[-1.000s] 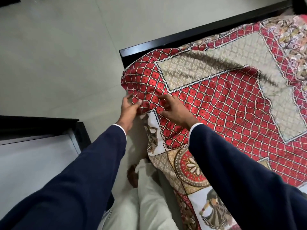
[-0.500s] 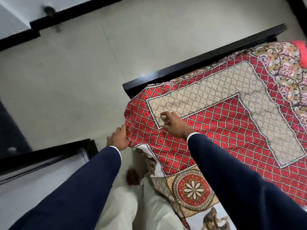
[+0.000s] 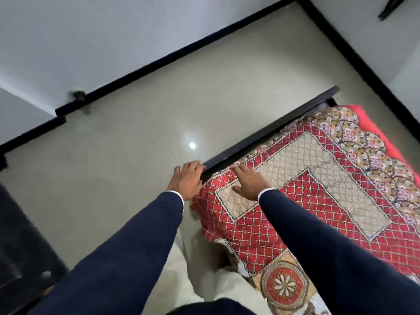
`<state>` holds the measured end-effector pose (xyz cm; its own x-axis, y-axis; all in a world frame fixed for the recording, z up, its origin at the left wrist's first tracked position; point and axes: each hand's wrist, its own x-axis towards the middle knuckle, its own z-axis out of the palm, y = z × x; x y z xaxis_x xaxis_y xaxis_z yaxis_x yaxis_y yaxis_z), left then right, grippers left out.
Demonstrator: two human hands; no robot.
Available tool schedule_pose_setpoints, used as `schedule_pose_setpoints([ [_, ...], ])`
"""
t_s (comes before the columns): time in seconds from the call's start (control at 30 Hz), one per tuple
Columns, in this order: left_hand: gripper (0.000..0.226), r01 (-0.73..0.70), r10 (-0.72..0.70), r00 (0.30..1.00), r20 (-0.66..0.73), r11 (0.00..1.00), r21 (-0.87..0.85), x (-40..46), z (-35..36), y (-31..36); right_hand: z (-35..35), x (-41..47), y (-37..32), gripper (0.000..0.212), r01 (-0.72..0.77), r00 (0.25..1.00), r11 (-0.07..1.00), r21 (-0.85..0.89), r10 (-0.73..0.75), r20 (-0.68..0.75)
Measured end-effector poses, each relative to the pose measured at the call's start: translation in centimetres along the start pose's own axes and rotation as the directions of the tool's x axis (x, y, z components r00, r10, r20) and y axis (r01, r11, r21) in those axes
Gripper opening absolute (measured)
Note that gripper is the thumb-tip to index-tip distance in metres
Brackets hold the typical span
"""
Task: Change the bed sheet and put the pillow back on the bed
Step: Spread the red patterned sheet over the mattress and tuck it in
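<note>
At the near corner of the bed, my right hand lies flat on the bed sheet, fingers straight and spread, palm down on the beige panel just inside the red lattice border. It grips nothing; it only presses the cloth. My left hand sits just beside it, at the corner of the black bed frame, fingers loosely extended over the end of the rail and the sheet's edge. I cannot tell whether any fingertips are hooked under the cloth there, but it does not look clenched on anything.

Outward from the hands, the sheet covers the mattress up to the rail, and its near edge hangs over the side toward my legs, with the round flower motif drooping at the bottom. A strip of bright pink cloth shows past the far edge. No pillow is in view.

I judge the step in hand to be squaring and tucking this corner. To do it well I would keep the right palm down as an anchor so the smoothed panel does not creep, and let the left hand feed the loose edge down between mattress and rail, drawing it taut along the frame line. Then I would sweep the palm outward to chase wrinkles toward the hanging side.
</note>
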<state>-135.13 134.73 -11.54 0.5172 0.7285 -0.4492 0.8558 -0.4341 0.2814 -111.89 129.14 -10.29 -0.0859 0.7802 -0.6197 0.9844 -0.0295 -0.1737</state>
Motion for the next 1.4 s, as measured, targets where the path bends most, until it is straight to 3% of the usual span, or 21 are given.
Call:
schedule_pose_setpoints([
  [0.13,0.055,-0.142,0.139,0.989,0.042,0.985,0.093,1.4,-5.0,-4.2,-3.6,0.9,-2.5,0.071,-0.185,0.983,0.983,0.015,0.185,-0.006],
  [0.23,0.057,-0.270,0.287,0.957,-0.043,0.934,0.232,3.5,-11.3,-7.8,-6.6,2.0,-4.6,0.079,-0.297,0.954,0.954,0.040,0.298,-0.018],
  [0.4,0.055,-0.341,0.409,0.903,-0.132,0.868,0.361,8.7,-20.6,-12.2,-12.8,6.7,-7.2,0.091,-0.311,0.920,0.934,0.175,0.342,-0.192],
  [0.63,0.061,-0.488,0.547,0.837,-0.018,0.761,0.426,15.9,-26.5,-10.3,-17.9,11.4,-5.4,0.093,-0.373,0.844,0.870,0.322,0.463,-0.270],
  [0.87,0.061,-0.625,0.709,0.704,0.042,0.591,0.510,28.4,-32.7,-5.0,-23.2,15.2,2.9,0.093,-0.501,0.754,0.751,0.430,0.623,-0.210],
  [1.0,0.063,-0.689,0.797,0.599,0.077,0.464,0.557,36.4,-37.4,0.8,-27.6,15.9,9.1,0.094,-0.567,0.640,0.634,0.526,0.741,-0.204],
  [1.17,0.060,-0.742,0.838,0.533,0.119,0.396,0.541,43.8,-41.3,8.5,-31.5,14.9,14.8,0.094,-0.617,0.513,0.501,0.607,0.841,-0.172],
  [1.4,0.059,-0.865,0.900,0.340,0.273,0.186,0.466,53.5,-42.3,18.9,-31.4,15.0,20.9,0.089,-0.667,0.313,0.212,0.714,0.950,0.010],
])
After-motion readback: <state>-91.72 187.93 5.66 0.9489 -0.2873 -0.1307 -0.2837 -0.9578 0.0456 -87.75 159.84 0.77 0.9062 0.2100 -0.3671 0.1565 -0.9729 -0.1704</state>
